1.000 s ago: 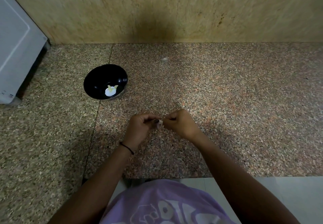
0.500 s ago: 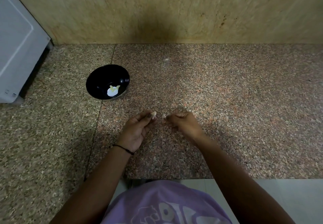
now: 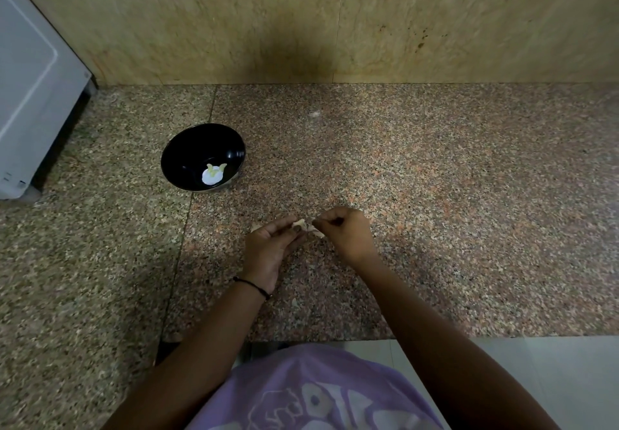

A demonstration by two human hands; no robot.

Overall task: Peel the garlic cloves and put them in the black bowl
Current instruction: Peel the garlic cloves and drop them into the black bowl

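A black bowl (image 3: 187, 154) stands on the speckled granite counter (image 3: 435, 211), left of centre, with two pale peeled cloves (image 3: 216, 169) lying in its bottom. My left hand (image 3: 268, 248) pinches a small garlic clove (image 3: 300, 224) between thumb and fingertips, over the counter's middle. My right hand (image 3: 346, 232) is beside it, fingers curled, pinching at the clove's papery skin (image 3: 316, 232). The two hands nearly touch at the clove, which is mostly hidden by fingers.
A white appliance (image 3: 30, 94) stands at the far left against the tan wall (image 3: 301, 20). A small white scrap (image 3: 314, 114) lies near the back of the counter. A bit of peel (image 3: 255, 227) lies left of my left hand. The counter's front edge (image 3: 301, 339) runs near my body.
The hands were together a second ago, drew slightly apart half a second ago, and have come back together at the clove. The bowl has not moved.
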